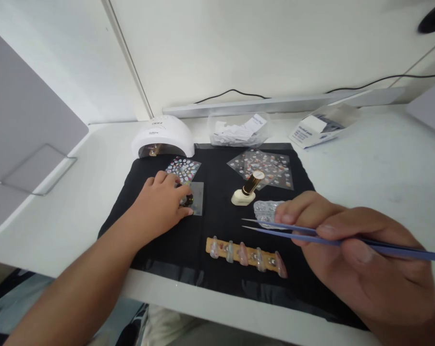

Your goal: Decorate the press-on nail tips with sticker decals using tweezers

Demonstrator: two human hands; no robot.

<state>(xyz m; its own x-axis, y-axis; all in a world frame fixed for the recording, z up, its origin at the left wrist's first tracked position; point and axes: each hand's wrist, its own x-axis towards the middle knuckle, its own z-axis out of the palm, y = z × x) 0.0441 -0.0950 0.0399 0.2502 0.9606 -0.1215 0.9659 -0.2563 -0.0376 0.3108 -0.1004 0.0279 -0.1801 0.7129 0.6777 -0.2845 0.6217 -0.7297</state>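
My right hand (350,254) pinches blue tweezers (275,229), their tips pointing left above a wooden strip (246,253) that carries several clear false nails. My left hand (161,204) rests on a black mat (217,211). Its fingertips press on a small clear sticker sheet (197,198) with dark stickers. A second sticker sheet (183,168) lies just behind that hand. A gold-capped bottle (252,183) leans in a cream holder (242,197) at mid-mat, with a small shiny packet (266,210) beside it.
A white dome-shaped nail lamp (163,136) stands at the mat's back left. More sticker sheets (266,166) lie at the back right. A clear tub of white paper pieces (239,130) and an open white box (320,127) sit behind. A grey panel (26,125) stands at left.
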